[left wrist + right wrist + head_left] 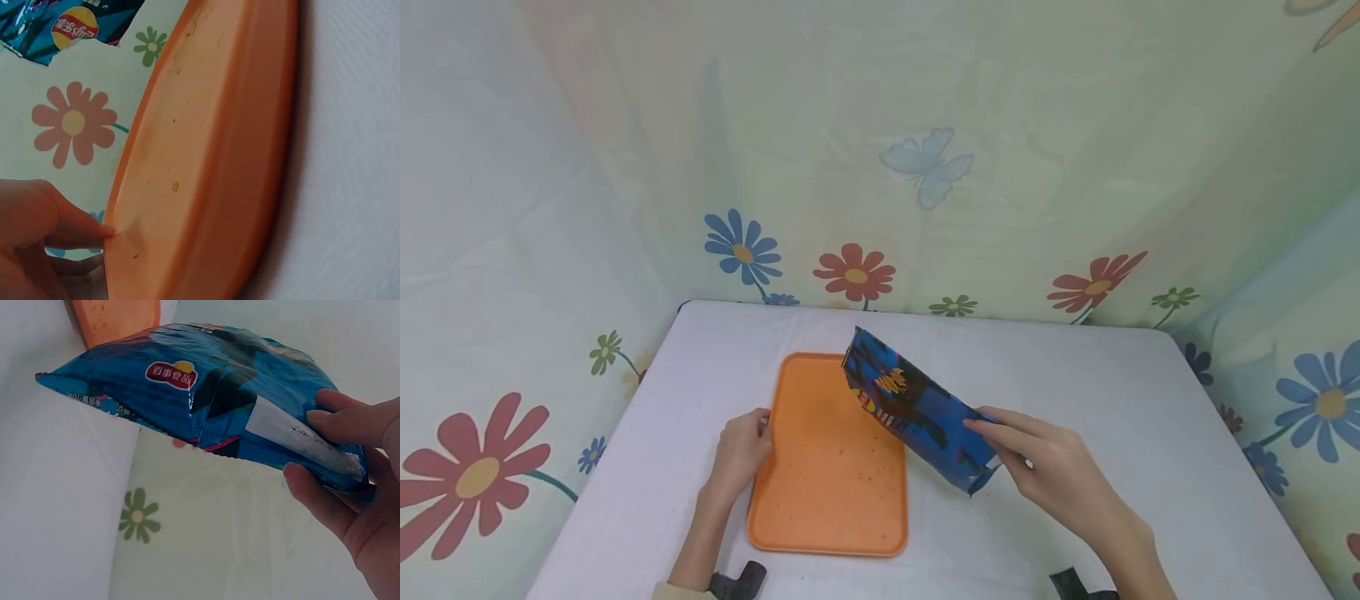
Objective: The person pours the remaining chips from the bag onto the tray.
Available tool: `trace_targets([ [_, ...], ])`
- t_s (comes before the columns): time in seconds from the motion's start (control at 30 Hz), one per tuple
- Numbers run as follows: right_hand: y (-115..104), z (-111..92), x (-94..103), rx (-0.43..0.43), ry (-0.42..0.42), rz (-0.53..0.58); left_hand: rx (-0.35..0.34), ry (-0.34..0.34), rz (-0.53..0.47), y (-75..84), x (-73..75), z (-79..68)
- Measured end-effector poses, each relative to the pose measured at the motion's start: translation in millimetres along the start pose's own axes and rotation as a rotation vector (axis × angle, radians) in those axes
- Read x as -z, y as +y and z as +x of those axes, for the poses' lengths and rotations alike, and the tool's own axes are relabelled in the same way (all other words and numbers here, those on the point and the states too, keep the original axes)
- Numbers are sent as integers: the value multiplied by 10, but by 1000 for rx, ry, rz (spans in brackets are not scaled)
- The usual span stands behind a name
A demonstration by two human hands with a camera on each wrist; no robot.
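Two hands share the work: the left hand (741, 450) pinches the left rim of the orange tray (835, 508), while the right hand (1052, 467) holds the blue Lay's crisp bag (917, 408) aloft by its lower, right-hand end. The right fingers pinch that end with the thumb opposed across the foil, close by the white label (300, 434). The bag slants up to the left, its far end over the upper right part of the tray, its near end out beyond the tray's right edge above the worktop (1075, 375). Whether the far end is torn or sealed, I cannot tell.

Small crumbs (175, 187) dot the tray floor, so anything loose in the bag could scatter too. Judging from this pose, the safest handling is a light pinch on the foil, firm enough to stop it slipping but not so hard as to crush or crease it. Tilting should be slow, and best done with the far end well inside the rim, not near the corner, so that nothing falls on the white cloth. The left fingers need only modest pressure: a hard pull on the rim could tip or drag the tray, and its crumbs might slide.
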State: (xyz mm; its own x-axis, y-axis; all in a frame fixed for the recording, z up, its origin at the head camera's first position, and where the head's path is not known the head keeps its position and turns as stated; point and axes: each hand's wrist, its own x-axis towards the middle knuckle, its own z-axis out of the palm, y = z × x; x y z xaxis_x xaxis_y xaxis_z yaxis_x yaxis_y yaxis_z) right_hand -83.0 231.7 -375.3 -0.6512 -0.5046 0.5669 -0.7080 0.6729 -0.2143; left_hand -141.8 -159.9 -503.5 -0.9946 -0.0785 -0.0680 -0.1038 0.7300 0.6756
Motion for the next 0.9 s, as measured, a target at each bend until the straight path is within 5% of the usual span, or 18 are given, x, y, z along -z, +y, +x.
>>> trace_targets([
  [0.27, -69, 186, 45, 65, -110, 3, -6, -2, 5, 1, -5, -10],
  [0.57, -117, 267, 75, 28, -220, -31, -8, -7, 2, 11, 16, -6],
  [0.9, -97, 282, 58, 39, -225, -32, -18, 4, 15, 3, 18, -5],
])
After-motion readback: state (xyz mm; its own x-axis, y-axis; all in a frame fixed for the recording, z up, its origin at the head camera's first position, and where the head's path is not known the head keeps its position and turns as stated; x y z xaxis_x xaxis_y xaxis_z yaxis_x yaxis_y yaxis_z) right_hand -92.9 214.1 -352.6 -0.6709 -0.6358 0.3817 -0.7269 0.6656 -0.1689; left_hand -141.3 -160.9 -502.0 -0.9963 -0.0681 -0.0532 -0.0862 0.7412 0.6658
